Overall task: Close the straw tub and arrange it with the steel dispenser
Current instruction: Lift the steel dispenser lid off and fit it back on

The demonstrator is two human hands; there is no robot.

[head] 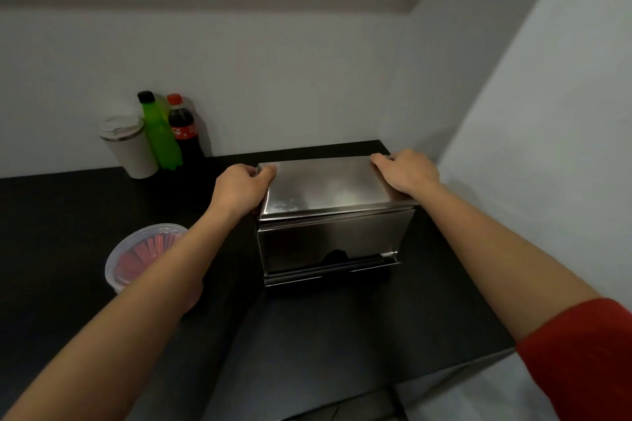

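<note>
Steel dispenser (328,215): centre of the frame, standing upright on the black surface (68,215); flat lid on top, slot and rail along the lower front edge; near the right-hand wall.
Left hand (241,190): at the left end of the dispenser lid; grip closed around the lid's left edge, fingertips curled over the upper left corner.
Right hand (407,173): at the right end of the dispenser lid; grip closed over the lid's right edge, fingers wrapped across the upper right corner; a red sleeve (588,362) shows at the lower right of the frame.
Straw tub (143,256): lower left of the frame, on the surface, well apart from the dispenser; clear round container with red straws inside; partly hidden behind the left forearm; whether a lid sits on it cannot be told.
Green bottle (159,133): upper left of the frame, upright against the wall; black cap.
Cola bottle (183,133): just beside the green bottle, to its right; red cap.
Tumbler (128,147): just left of the green bottle; pale body, lid on top.
</note>
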